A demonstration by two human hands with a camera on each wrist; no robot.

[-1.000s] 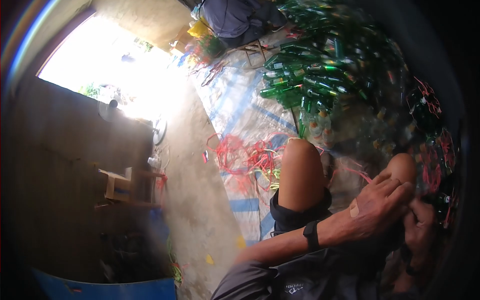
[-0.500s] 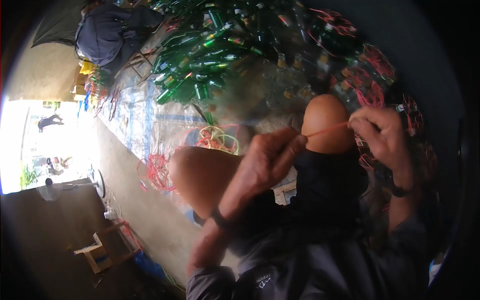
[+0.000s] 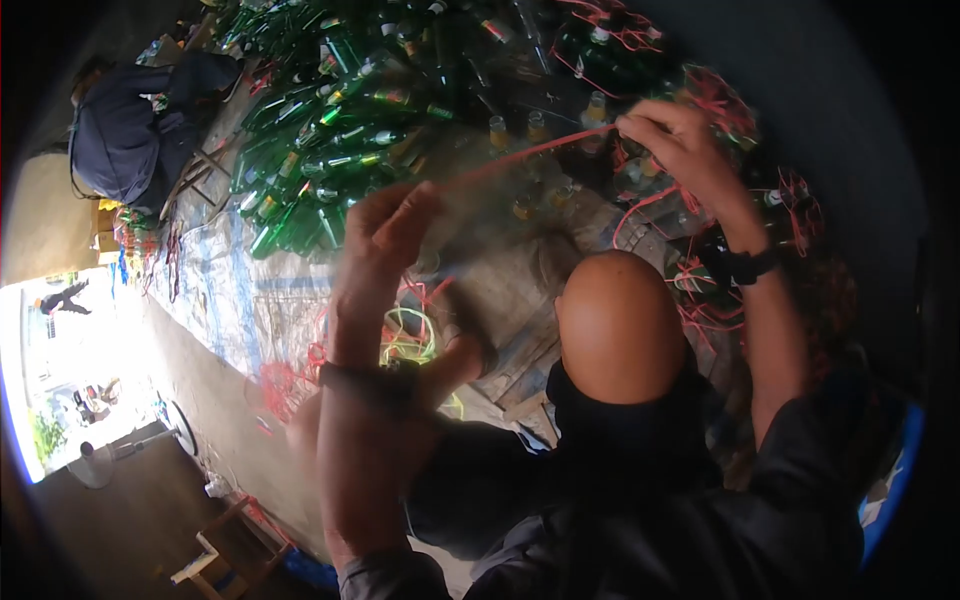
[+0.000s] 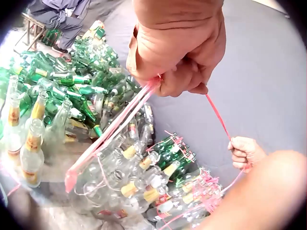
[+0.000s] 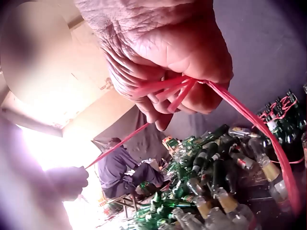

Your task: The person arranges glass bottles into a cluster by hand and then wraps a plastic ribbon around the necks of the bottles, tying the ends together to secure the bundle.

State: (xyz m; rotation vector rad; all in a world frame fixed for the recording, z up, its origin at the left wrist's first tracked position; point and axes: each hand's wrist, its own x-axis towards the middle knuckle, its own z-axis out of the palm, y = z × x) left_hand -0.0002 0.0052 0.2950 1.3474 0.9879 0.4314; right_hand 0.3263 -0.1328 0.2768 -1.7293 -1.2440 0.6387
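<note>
A strip of red plastic twine [image 3: 545,148] runs taut between my two raised hands. My left hand [image 3: 392,228] grips one end in curled fingers; in the left wrist view doubled pink strands [image 4: 112,125] hang from it. The other end is pinched by my right hand [image 3: 680,150], and in the right wrist view several red strands [image 5: 184,88] come out between its fingers, with a longer tail dropping away. Below the hands are my bare knee [image 3: 620,320] and a tangle of red and yellow-green twine [image 3: 410,335].
Loose green bottles [image 3: 330,130] lie heaped ahead. Clear bottles [image 4: 33,148] stand upright nearer me, and bottles bundled with pink twine [image 4: 175,153] are at the right. Another person [image 3: 120,130] sits bent over on a low stool. A fan [image 3: 175,425] stands by the bright doorway.
My hands have come up from beside my knee and moved apart, drawing the twine out between them. The head view has turned toward the right.
</note>
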